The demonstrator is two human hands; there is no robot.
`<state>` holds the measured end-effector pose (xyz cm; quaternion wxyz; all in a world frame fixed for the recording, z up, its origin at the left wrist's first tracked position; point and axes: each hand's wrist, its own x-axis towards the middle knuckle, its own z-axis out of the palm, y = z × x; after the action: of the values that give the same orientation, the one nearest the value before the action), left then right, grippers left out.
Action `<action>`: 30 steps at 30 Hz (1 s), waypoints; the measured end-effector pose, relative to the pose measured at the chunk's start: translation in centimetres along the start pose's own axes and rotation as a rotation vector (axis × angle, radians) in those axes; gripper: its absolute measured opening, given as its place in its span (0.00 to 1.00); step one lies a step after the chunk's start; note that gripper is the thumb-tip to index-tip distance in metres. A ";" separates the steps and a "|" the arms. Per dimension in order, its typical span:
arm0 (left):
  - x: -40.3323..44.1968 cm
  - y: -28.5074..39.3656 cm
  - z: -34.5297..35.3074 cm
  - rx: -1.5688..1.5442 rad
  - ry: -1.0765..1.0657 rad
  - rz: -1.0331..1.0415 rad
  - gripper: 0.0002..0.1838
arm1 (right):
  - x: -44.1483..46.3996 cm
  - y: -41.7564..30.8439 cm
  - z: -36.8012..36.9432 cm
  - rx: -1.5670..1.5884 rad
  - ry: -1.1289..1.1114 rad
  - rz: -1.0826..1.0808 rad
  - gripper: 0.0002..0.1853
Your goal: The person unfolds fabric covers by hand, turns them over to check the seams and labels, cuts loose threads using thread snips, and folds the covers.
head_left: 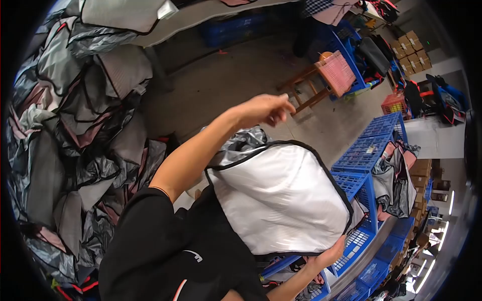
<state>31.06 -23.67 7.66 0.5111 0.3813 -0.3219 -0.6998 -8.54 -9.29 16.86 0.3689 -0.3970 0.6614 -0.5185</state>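
Note:
A white padded fabric piece (283,198) with black edging and a crumpled silver lining behind its upper left edge lies in front of my body. My right hand (327,254) grips its lower right edge, the fingers partly hidden under the fabric. Raised above the piece, my left hand (266,109) is loosely bent with its fingers apart and holds nothing visible.
Grey and silver fabric pieces (85,140) are heaped at the left. Blue plastic crates (359,155) stand at the right, some with fabric. A wooden stool (306,90) with a pink top stands near the upper right. Part of another person (329,11) shows beyond it.

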 end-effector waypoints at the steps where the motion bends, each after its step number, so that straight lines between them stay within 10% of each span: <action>1: -0.6 0.6 -1.0 0.033 0.095 0.066 0.27 | -0.1 0.0 0.1 0.013 0.020 0.009 0.22; 11: -17.3 -7.6 -3.9 -0.020 1.109 0.335 0.12 | 3.7 2.3 -1.7 0.257 0.099 0.250 0.23; 20: -18.6 -13.8 9.7 -0.180 0.364 -0.395 0.23 | 7.6 5.0 -4.5 0.467 -0.030 0.285 0.23; 30: -13.1 -15.5 9.8 -0.085 0.184 -0.367 0.16 | 6.3 4.7 -7.5 0.474 0.107 0.254 0.20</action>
<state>17.70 -6.32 2.21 0.4179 0.4740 -0.1693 -0.7563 -18.61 -11.36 13.19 0.4780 -0.1853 0.5848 -0.6286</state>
